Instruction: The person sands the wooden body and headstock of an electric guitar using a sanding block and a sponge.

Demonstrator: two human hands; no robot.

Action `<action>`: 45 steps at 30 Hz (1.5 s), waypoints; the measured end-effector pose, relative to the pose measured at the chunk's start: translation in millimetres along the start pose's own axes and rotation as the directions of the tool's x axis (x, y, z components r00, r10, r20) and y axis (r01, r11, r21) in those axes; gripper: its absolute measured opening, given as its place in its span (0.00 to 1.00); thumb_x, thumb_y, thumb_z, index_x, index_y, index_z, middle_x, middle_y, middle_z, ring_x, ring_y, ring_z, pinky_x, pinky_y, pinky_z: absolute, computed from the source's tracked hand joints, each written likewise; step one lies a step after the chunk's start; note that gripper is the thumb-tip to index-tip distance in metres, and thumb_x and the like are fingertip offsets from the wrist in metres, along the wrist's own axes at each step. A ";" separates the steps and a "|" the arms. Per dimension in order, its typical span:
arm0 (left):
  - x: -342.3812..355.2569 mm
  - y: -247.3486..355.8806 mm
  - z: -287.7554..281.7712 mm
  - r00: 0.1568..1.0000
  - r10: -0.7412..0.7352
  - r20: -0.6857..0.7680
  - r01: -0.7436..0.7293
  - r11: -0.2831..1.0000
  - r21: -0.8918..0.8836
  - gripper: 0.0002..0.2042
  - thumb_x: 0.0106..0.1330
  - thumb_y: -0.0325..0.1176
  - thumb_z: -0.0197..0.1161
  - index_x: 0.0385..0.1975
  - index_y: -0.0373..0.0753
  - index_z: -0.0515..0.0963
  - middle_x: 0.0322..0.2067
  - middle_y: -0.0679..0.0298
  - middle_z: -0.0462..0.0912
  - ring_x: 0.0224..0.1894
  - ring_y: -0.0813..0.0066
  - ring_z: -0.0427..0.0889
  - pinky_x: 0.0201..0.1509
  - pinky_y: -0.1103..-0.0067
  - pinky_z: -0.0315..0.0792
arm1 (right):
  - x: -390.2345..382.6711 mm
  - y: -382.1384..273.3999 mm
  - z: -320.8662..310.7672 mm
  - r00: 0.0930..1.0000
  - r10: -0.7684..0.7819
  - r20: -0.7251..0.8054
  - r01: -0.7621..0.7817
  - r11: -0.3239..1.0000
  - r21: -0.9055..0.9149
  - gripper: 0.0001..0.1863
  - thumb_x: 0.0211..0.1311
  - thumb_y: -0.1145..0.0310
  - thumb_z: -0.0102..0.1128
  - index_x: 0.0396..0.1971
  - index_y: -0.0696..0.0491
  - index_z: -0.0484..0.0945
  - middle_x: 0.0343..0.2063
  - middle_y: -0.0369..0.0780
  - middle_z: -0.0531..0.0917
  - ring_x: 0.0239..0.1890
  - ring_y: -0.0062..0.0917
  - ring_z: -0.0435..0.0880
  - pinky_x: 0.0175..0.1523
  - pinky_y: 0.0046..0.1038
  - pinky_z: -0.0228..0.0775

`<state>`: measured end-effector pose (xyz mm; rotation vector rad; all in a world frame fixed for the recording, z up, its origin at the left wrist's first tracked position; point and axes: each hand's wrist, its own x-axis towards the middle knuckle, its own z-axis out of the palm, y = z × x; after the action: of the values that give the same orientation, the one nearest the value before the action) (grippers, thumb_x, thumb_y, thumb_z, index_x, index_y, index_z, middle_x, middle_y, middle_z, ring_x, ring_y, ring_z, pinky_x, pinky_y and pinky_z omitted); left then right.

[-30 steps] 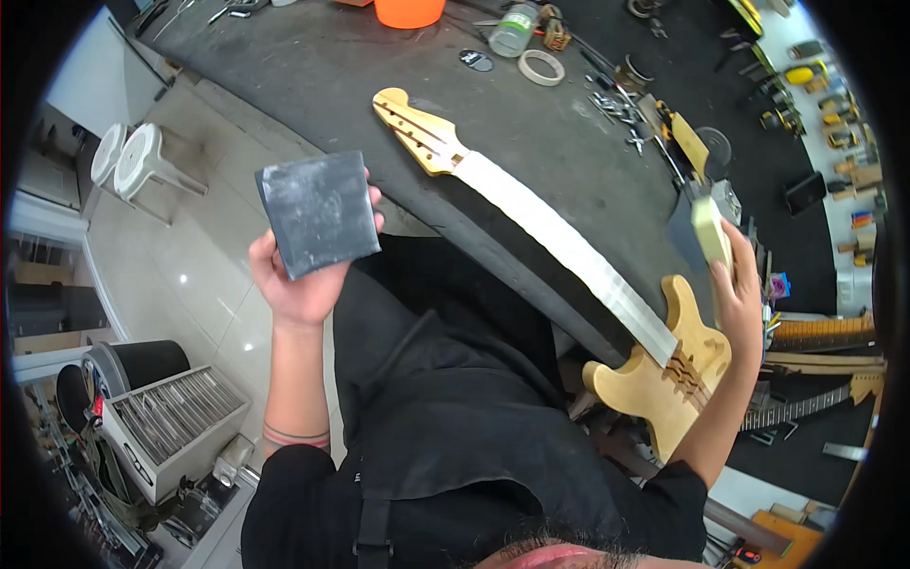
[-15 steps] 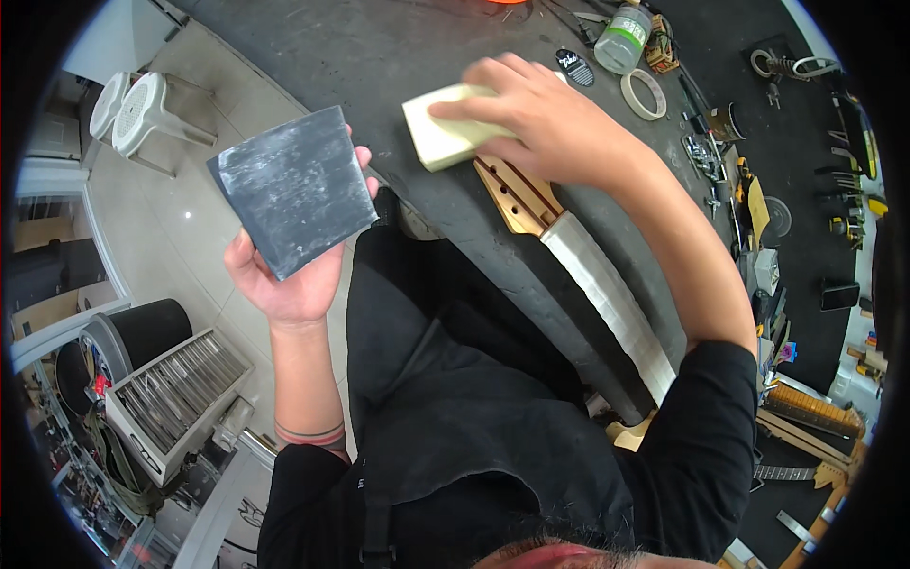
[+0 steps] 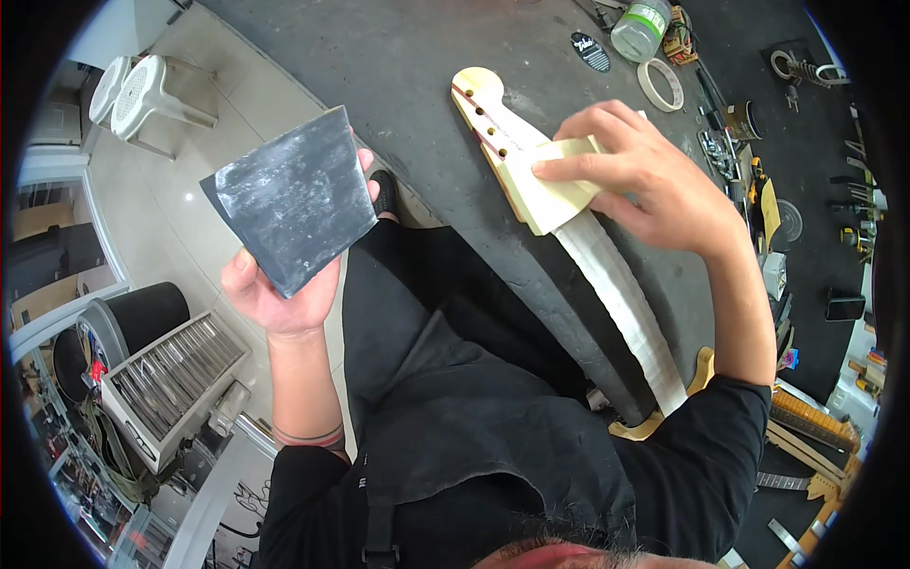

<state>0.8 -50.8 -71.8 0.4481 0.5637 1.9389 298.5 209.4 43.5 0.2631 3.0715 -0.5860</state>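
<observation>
A dark grey table (image 3: 408, 90) runs diagonally across the upper part of the view, with a pale tiled floor (image 3: 242, 114) and white stools (image 3: 147, 100) to its left. Toward its far right side lie a ring of tape (image 3: 646, 90), a clear bottle (image 3: 641, 31) with a green label and an oval black card (image 3: 591, 52). Along the table's near edge stretches a guitar, its pale wooden headstock (image 3: 502, 119) pointing away from the person and showing a row of dark holes; a white strip (image 3: 616, 299) covers the neck.

The right hand (image 3: 654, 185) is partly closed, gripping a pale yellow block (image 3: 550, 194) with the index finger laid forward over it. The block sits over the headstock's lower end, where the white strip begins; whether it presses there cannot be told. The left hand (image 3: 289, 308), half open, holds up a dark grey, white-smudged square sheet (image 3: 294, 199), thumb at its lower-left edge, fingertips showing past its right edge.
</observation>
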 end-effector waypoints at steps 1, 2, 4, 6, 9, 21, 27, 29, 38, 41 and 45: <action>-1.2 -3.0 0.3 1.000 -0.011 0.009 0.011 1.000 0.006 0.55 0.66 0.58 0.78 0.89 0.36 0.63 0.87 0.27 0.57 0.86 0.16 0.61 0.88 0.34 0.62 | 4.7 3.4 3.5 1.000 0.000 0.000 0.000 1.000 0.001 0.30 0.63 0.80 0.75 0.64 0.39 0.94 0.63 0.42 0.87 0.68 0.41 0.83 0.71 0.46 0.76; -2.9 -6.2 0.6 1.000 -0.010 0.008 0.009 1.000 0.007 0.55 0.66 0.58 0.78 0.89 0.36 0.63 0.87 0.27 0.57 0.86 0.16 0.61 0.88 0.34 0.62 | 13.2 8.4 10.6 0.997 -0.045 -0.065 0.040 0.997 -0.072 0.29 0.63 0.79 0.74 0.64 0.39 0.94 0.63 0.42 0.87 0.68 0.41 0.83 0.70 0.46 0.77; -3.1 -9.6 3.7 1.000 -0.008 -0.005 0.008 1.000 -0.009 0.55 0.66 0.59 0.78 0.89 0.36 0.63 0.87 0.29 0.57 0.86 0.17 0.61 0.88 0.34 0.63 | 36.2 20.6 24.4 0.978 -0.118 -0.174 0.086 0.979 -0.182 0.28 0.66 0.77 0.74 0.64 0.39 0.93 0.61 0.41 0.87 0.67 0.41 0.83 0.69 0.45 0.78; -0.9 -7.4 7.7 1.000 0.008 -0.011 -0.008 1.000 0.000 0.55 0.67 0.59 0.77 0.90 0.36 0.62 0.87 0.29 0.57 0.86 0.17 0.61 0.88 0.35 0.63 | 71.6 26.3 34.1 0.974 -0.114 -0.196 0.069 0.973 -0.220 0.27 0.68 0.74 0.74 0.66 0.39 0.92 0.60 0.41 0.86 0.67 0.41 0.83 0.69 0.46 0.78; 6.4 -5.0 15.8 1.000 0.008 0.016 -0.008 0.999 -0.042 0.55 0.71 0.61 0.74 0.91 0.37 0.59 0.88 0.30 0.55 0.87 0.17 0.59 0.89 0.35 0.61 | 96.9 35.7 39.3 0.956 -0.083 -0.282 -0.015 0.944 -0.329 0.28 0.72 0.72 0.74 0.71 0.40 0.88 0.60 0.41 0.86 0.68 0.41 0.84 0.71 0.47 0.77; 5.1 -51.4 65.8 0.955 -0.223 0.197 0.256 0.953 -0.164 0.50 0.83 0.63 0.63 0.94 0.40 0.52 0.91 0.31 0.47 0.90 0.18 0.53 0.91 0.30 0.55 | -155.6 42.5 -7.8 0.829 0.500 -0.251 -0.475 0.866 0.154 0.26 0.88 0.59 0.57 0.77 0.50 0.80 0.66 0.44 0.89 0.64 0.38 0.90 0.70 0.42 0.82; -4.4 -71.3 92.4 0.927 -0.254 0.275 0.310 0.933 -0.182 0.46 0.82 0.57 0.57 0.90 0.29 0.57 0.86 0.33 0.65 0.86 0.22 0.65 0.90 0.33 0.61 | -204.2 63.7 18.6 0.672 0.704 0.230 -0.193 -0.133 0.972 0.40 0.95 0.41 0.40 0.77 0.65 0.75 0.58 0.61 0.93 0.53 0.48 0.99 0.55 0.42 0.94; -6.4 -72.1 110.4 0.936 -0.279 0.213 0.311 0.941 -0.135 0.47 0.79 0.54 0.58 0.90 0.27 0.57 0.85 0.31 0.66 0.86 0.22 0.66 0.89 0.36 0.63 | -212.2 61.4 29.2 0.632 0.747 0.204 -0.264 -0.039 0.964 0.37 0.91 0.38 0.55 0.73 0.59 0.80 0.58 0.52 0.94 0.50 0.37 0.99 0.54 0.35 0.94; -5.9 -84.4 142.1 0.919 -0.277 0.282 0.247 0.959 0.135 0.44 0.71 0.50 0.66 0.85 0.33 0.66 0.81 0.35 0.74 0.84 0.38 0.74 0.89 0.51 0.67 | -173.4 38.5 31.3 0.688 0.458 -0.563 -0.568 0.823 -0.025 0.31 0.82 0.53 0.75 0.73 0.56 0.77 0.61 0.44 0.89 0.58 0.27 0.90 0.66 0.36 0.80; -0.4 -91.9 132.5 0.931 -0.159 0.329 0.024 0.925 0.380 0.43 0.69 0.47 0.72 0.84 0.37 0.68 0.83 0.38 0.72 0.85 0.44 0.72 0.90 0.53 0.65 | -110.1 -43.3 12.1 0.796 0.535 -0.283 -0.110 0.587 0.802 0.45 0.78 0.54 0.81 0.82 0.53 0.63 0.73 0.50 0.81 0.72 0.40 0.87 0.70 0.43 0.83; 6.3 -97.3 142.0 0.877 -0.063 0.476 -0.236 0.808 0.541 0.37 0.72 0.44 0.75 0.80 0.39 0.74 0.90 0.43 0.61 0.89 0.49 0.65 0.92 0.54 0.58 | -66.1 -76.1 23.0 0.853 0.412 -0.321 0.019 0.589 0.808 0.71 0.66 0.48 0.90 0.91 0.57 0.45 0.79 0.57 0.72 0.75 0.45 0.82 0.75 0.45 0.81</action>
<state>146.6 17.3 -10.1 1.3333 0.8206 1.6138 350.5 120.4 52.3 0.8732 2.8262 -2.1486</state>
